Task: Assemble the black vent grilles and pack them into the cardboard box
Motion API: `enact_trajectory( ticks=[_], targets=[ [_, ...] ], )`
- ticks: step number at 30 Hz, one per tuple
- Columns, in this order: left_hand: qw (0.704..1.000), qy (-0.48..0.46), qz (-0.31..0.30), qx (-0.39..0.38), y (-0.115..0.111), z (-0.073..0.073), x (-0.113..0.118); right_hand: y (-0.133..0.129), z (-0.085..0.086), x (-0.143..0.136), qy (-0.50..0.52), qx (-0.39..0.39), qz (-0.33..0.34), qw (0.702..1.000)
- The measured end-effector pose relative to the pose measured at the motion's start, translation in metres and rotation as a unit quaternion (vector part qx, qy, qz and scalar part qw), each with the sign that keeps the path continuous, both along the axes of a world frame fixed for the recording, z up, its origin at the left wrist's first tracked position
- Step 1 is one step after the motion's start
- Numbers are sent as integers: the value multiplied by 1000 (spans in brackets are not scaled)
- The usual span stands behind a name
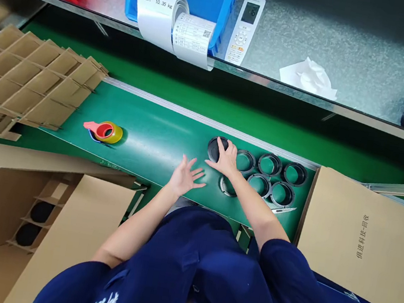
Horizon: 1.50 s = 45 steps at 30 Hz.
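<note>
My right hand has its fingers over a round black cap on the green bench and grips it from above. To the lower left, my left hand is empty, palm turned up and fingers spread, just over the bench. Several black rings lie in two rows to the right of the cap, and green shows through their open middles. My right forearm partly hides the nearer row. A slim white-and-grey tool, perhaps a blade or tweezers, lies by the nearest rings.
A tape roll on a red dispenser stands at the bench's left. Cardboard dividers and an open carton with black round parts are leftward. A closed carton sits right. The shelf above holds a blue bin, label rolls and a remote.
</note>
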<state>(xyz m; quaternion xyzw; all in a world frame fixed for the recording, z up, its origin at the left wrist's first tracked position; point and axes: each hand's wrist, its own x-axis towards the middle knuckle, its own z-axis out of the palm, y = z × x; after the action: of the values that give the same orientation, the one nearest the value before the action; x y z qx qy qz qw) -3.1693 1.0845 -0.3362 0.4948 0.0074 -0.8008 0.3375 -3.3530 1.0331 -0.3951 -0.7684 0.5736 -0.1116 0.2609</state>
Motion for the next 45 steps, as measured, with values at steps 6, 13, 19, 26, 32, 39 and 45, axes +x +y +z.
enact_trajectory(
  ticks=[6, 13, 19, 26, 32, 39, 45],
  targets=[
    [998, -45, 35, 21, 9, -10, 60, -63, -42, 7, 132, 16, -10, 991],
    [984, -106, 95, 107, 58, -36, 112, -68, -38, 32, 106, -38, -36, 993],
    [982, -119, 118, 92, 82, -37, 97, -71, -30, 23, 176, 69, 39, 981],
    [959, -133, 248, -18, 106, -18, 50, 15, 5, 91, 12, -25, 291, 956],
    [894, -203, 378, -126, 164, 7, 79, 104, 42, 161, -120, -67, 479, 867],
    [875, -181, 430, -131, 243, 11, 164, 136, 54, 268, -117, -50, 604, 787],
    [791, -399, 447, -127, 327, -15, 312, 169, 34, 463, -114, -31, 570, 813]
  ],
)
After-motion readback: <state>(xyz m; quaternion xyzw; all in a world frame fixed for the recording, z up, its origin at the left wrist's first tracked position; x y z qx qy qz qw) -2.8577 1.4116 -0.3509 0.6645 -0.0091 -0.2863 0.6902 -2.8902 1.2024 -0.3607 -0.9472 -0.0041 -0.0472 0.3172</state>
